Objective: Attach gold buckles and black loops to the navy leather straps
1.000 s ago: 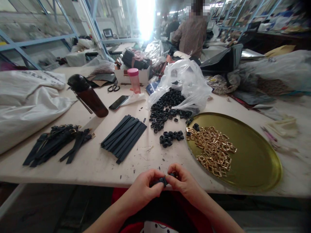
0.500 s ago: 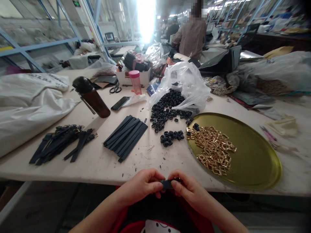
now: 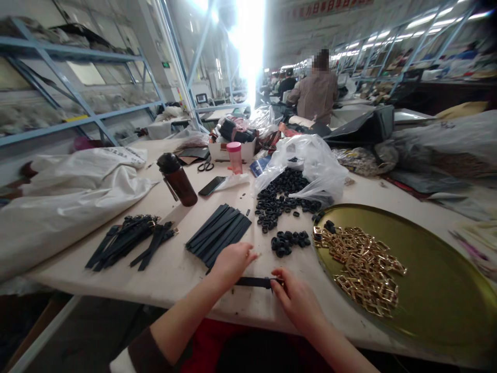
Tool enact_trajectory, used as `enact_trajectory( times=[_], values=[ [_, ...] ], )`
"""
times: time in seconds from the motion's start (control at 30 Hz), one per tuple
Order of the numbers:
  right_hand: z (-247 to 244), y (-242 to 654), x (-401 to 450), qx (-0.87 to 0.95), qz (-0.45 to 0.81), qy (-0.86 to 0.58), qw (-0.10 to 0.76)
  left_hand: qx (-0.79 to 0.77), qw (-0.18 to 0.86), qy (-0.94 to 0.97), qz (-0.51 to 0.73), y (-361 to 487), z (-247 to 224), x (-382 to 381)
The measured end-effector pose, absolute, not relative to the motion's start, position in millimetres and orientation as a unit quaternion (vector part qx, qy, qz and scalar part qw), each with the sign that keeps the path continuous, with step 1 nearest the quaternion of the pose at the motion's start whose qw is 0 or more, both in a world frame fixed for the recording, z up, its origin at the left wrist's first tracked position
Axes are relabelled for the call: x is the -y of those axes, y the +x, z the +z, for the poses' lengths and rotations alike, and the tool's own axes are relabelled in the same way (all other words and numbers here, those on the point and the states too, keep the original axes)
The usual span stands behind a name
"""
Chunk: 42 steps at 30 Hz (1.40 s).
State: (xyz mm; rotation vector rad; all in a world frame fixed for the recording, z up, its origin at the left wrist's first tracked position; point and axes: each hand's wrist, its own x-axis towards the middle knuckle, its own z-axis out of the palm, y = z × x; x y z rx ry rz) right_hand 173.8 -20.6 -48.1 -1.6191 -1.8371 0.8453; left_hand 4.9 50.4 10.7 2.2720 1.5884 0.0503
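Observation:
A black strap (image 3: 252, 282) lies level over the table's front part, its right end pinched in my right hand (image 3: 297, 295). Above the strap's left part is my left hand (image 3: 235, 261), fingers curled with the tips close together; whether anything is between them is too small to tell. Flat black strips (image 3: 217, 230) are stacked just beyond my left hand. Small black loops (image 3: 285, 242) sit beyond my right hand, with a larger heap (image 3: 279, 191) behind. Gold buckles (image 3: 365, 264) fill the left side of a round golden tray (image 3: 438, 280).
Straps with buckles (image 3: 128, 238) lie at the left. Farther back stand a dark bottle (image 3: 180, 181), a phone (image 3: 212, 186), scissors (image 3: 205, 166), a pink cup (image 3: 235, 158) and a plastic bag (image 3: 306, 155). White fabric (image 3: 85, 207) covers the left edge. A person (image 3: 316, 96) is in the background.
Both hands have moved from the table's front edge onto the table area. My left hand has come off the strap and moved up; the strap now shows extended leftward from my right hand. The view has tilted up.

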Motion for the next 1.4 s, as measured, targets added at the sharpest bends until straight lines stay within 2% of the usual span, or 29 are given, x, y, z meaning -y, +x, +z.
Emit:
enact_trajectory(
  times=[0.1,0.27,0.5,0.63,0.7,0.73,0.87,0.97,1.13,1.4],
  values=[
    [-54.9,173.6,15.4,0.724,0.218,-0.602,0.256,-0.627,0.1,0.772,-0.01,-8.0,3.0,-74.8],
    [-62.6,180.5,17.7,0.715,0.214,-0.59,0.31,-0.648,0.043,0.76,-0.04,-12.4,-15.7,-80.4],
    [-57.3,192.7,17.0,0.669,0.249,-0.586,0.384,-0.634,0.048,0.772,-0.012,-14.5,-11.8,-80.3],
    [-50.5,218.1,6.7,0.656,0.181,-0.639,0.36,-0.59,0.084,0.803,0.028,-10.7,6.2,-66.9],
    [-47.0,230.6,-2.9,0.667,0.118,-0.672,0.299,-0.562,0.129,0.813,0.08,-3.3,15.3,-53.9],
    [-45.3,235.1,-8.8,0.674,0.092,-0.682,0.267,-0.552,0.187,0.804,0.116,1.7,18.8,-46.5],
    [-41.0,239.7,-36.3,0.688,0.052,-0.698,0.193,-0.519,0.55,0.629,0.182,24.0,24.1,-18.1],
    [-41.7,237.0,-51.5,0.687,0.035,-0.709,0.158,-0.487,0.712,0.465,0.202,33.8,23.7,-2.4],
    [-45.4,235.8,-43.6,0.713,0.027,-0.691,0.115,-0.475,0.777,0.356,0.211,33.6,26.1,8.6],
    [-44.1,229.8,-1.9,0.773,0.08,-0.62,0.106,-0.473,0.768,0.381,0.202,34.7,10.9,9.1]
  ],
)
